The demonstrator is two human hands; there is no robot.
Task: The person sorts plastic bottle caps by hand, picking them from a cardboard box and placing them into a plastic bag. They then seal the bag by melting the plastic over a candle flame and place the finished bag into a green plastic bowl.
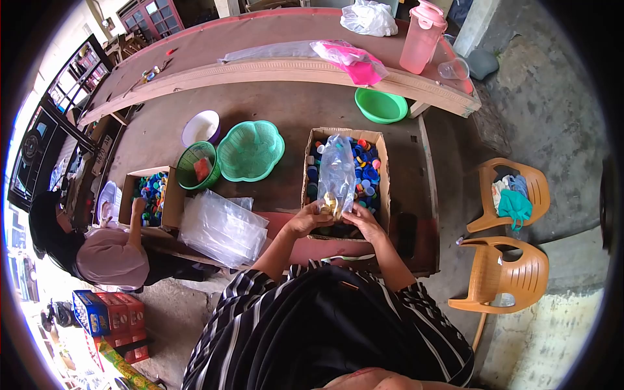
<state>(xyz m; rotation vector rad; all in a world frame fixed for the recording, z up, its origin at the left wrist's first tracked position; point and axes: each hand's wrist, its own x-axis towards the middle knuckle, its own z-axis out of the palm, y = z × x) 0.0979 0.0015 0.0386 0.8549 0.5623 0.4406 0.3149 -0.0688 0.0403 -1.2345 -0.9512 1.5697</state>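
A clear plastic bag (337,166) lies over the cardboard box (386,156) in front of me, with several yellowish bottle caps (330,203) at its near end. My left hand (307,220) is closed round that end of the bag, beside the caps. On the other side, my right hand (365,222) grips the bag's near edge, its fingers partly hidden. Loose bottle caps (369,174), mostly blue with some white, red and orange, fill the box under the bag.
Clear plastic sheets or bags (224,227) are stacked to the left. Beyond them stand a scalloped green basket (251,151), a green basket (190,159) and a white bowl (201,127). A co-worker (110,253) reaches into another cap box (170,195). Orange chairs (510,273) stand at right.
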